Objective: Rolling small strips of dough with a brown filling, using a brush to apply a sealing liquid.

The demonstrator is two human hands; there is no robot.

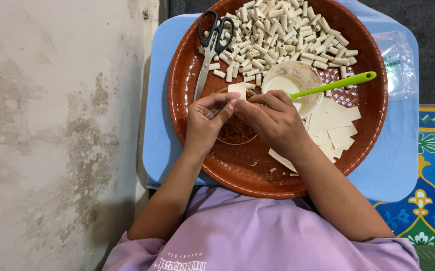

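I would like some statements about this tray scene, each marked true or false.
1. The scissors lie on the brown tray. True.
2. The left hand holds the green spoon. False: the spoon rests in the small bowl, untouched.
3. Both hands, the right hand too, pinch a small wrapper piece. True.
4. The rolled pieces are piled at the near edge. False: they fill the far part.
5. Flat wrapper squares lie right of the right hand. True.
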